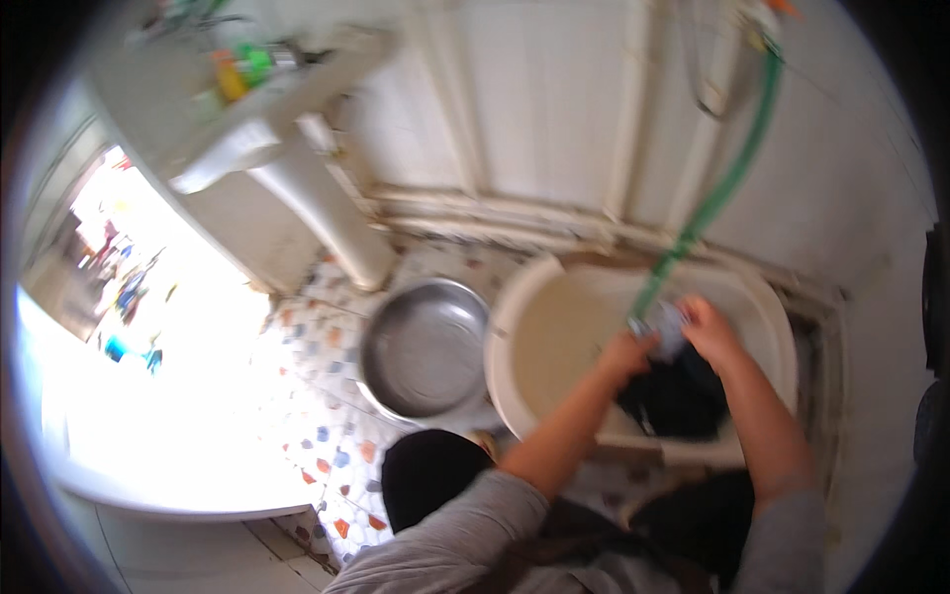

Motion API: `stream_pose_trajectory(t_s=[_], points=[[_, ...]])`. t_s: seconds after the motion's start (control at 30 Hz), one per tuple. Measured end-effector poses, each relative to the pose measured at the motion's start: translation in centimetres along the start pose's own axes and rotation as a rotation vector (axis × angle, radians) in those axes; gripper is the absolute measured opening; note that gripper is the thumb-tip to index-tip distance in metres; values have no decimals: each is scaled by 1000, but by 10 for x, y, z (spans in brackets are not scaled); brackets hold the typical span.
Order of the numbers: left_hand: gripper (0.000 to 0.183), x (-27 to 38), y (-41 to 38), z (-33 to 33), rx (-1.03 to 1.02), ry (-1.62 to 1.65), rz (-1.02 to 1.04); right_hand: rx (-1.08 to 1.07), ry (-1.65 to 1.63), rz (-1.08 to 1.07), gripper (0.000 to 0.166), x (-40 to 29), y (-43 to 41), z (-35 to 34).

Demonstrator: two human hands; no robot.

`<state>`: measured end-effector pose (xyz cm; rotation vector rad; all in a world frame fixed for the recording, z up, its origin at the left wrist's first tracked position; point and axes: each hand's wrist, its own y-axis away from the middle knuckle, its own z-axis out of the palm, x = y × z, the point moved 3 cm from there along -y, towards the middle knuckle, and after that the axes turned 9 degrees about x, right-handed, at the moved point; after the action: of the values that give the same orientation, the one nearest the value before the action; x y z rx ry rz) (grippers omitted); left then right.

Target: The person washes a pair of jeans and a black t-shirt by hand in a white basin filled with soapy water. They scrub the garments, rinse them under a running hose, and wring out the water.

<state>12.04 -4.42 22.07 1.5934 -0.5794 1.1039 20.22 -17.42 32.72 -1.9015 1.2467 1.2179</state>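
A small pale greyish cloth (669, 331) is stretched between my two hands over a cream plastic tub (512, 327). My left hand (628, 353) grips its near left side, by the lower end of a green hose (694, 226). At its right edge, my right hand (709, 329) pinches the cloth with bent fingers. Below both hands lies a dark wet-looking cloth (679, 397) in the tub. Blur hides the exact finger contacts, and I cannot tell whether water runs from the hose.
A round steel basin (427, 349) stands on the pebble-patterned floor (341, 445), left of the tub. Behind it rises a white pedestal sink (326, 193) with bottles (237, 70) on top. Pipes (490, 211) run along the wall's foot. A bright doorway (171, 297) opens at left.
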Motion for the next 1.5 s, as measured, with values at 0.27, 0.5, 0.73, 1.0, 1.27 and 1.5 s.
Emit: stream_pose_trajectory(t_s=[0.27,0.5,0.73,1.0,1.27,1.5], points=[[29,20,-56,-58,705,300,305,327,401,25,19,23,-41,63],[45,-132,-116,-86,138,-1091,145,-72,379,-37,17,269,-6,189],[44,-166,-115,-29,474,-1079,272,-447,229,172,36,326,16,179],[50,-72,-63,-44,275,-1273,180,-345,363,523,27,313,51,158],[53,-184,-90,-64,181,-1620,265,-342,393,388,19,225,65,173],[47,-140,-60,-50,338,-661,-185,-135,-11,868,29,275,52,170]])
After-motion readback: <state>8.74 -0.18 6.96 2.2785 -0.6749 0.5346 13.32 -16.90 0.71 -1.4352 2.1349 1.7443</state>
